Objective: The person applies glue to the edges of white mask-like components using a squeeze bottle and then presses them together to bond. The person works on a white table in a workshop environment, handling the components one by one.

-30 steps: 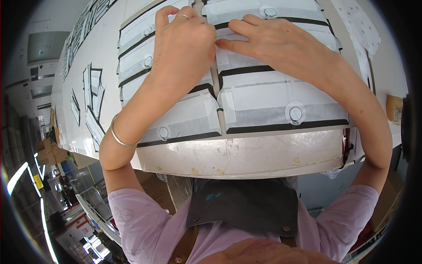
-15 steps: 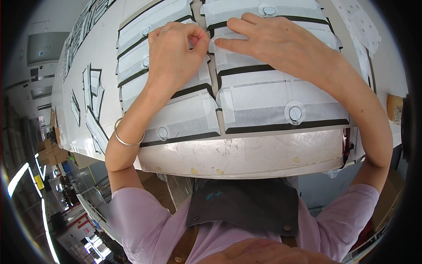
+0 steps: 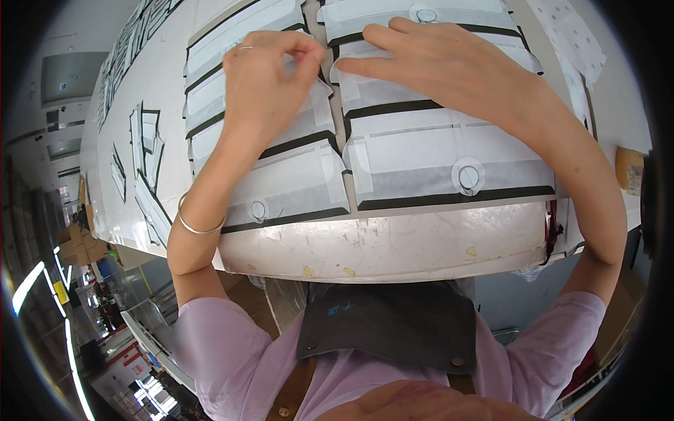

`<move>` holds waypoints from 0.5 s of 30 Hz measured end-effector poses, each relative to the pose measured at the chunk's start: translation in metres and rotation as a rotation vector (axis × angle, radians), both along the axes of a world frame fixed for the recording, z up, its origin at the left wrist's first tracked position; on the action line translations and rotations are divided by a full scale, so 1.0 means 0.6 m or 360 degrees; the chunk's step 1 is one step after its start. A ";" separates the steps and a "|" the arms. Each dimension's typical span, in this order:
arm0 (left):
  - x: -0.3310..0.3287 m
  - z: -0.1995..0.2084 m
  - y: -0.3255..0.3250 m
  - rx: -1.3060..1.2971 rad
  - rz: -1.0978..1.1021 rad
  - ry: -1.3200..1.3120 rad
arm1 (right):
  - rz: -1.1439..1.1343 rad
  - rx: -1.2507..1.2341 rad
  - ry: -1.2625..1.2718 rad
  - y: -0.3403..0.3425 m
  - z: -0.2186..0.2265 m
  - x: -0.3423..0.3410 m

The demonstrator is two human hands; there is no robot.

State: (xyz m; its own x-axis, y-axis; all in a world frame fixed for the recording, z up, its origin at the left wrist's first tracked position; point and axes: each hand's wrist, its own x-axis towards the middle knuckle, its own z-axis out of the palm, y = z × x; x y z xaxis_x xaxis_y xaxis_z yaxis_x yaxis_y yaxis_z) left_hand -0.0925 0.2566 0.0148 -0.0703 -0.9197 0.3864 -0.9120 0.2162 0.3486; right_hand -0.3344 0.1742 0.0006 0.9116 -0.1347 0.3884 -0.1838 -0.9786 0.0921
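White, paper-like pieces with black edges lie in two overlapping columns on the table. The front piece on the right [image 3: 414, 161] has a round disc [image 3: 468, 177] near its black edge, as does the front piece on the left [image 3: 298, 184]. My left hand [image 3: 263, 81] is above the left column, thumb and forefinger pinched by the gap between columns. Whatever is in the pinch is too small to make out. Over the right column, my right hand [image 3: 456, 70] rests with fingers spread, its forefinger on the inner edge of a piece.
The white table [image 3: 379, 245] ends in a rounded front edge close to my body. Loose white strips with black edges [image 3: 146, 147] are scattered at the left, with more in stacks at the far left. A dotted white sheet [image 3: 579, 42] and a yellowish roll [image 3: 630, 170] are at the right.
My left hand's pinch has shifted slightly left and away from me. My right hand has hardly moved, its fingers still spread on the right column.
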 end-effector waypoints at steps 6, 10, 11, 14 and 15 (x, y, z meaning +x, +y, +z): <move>0.006 0.042 0.016 -0.0161 -0.0073 0.0022 | 0.0107 -0.0270 -0.0006 0.009 0.011 -0.030; -0.003 0.063 0.055 -0.0116 -0.0120 -0.0261 | -0.0240 0.0356 0.0030 0.003 0.090 -0.095; -0.006 0.067 0.061 -0.0132 -0.0121 -0.0329 | -0.0298 0.0471 -0.0130 -0.021 0.108 -0.130; -0.017 0.073 0.072 -0.0112 -0.0104 -0.0378 | -0.1008 0.0944 -0.0533 -0.010 0.163 -0.226; -0.025 0.077 0.070 -0.0095 -0.0097 -0.0373 | -0.1040 0.0861 -0.0452 -0.022 0.158 -0.276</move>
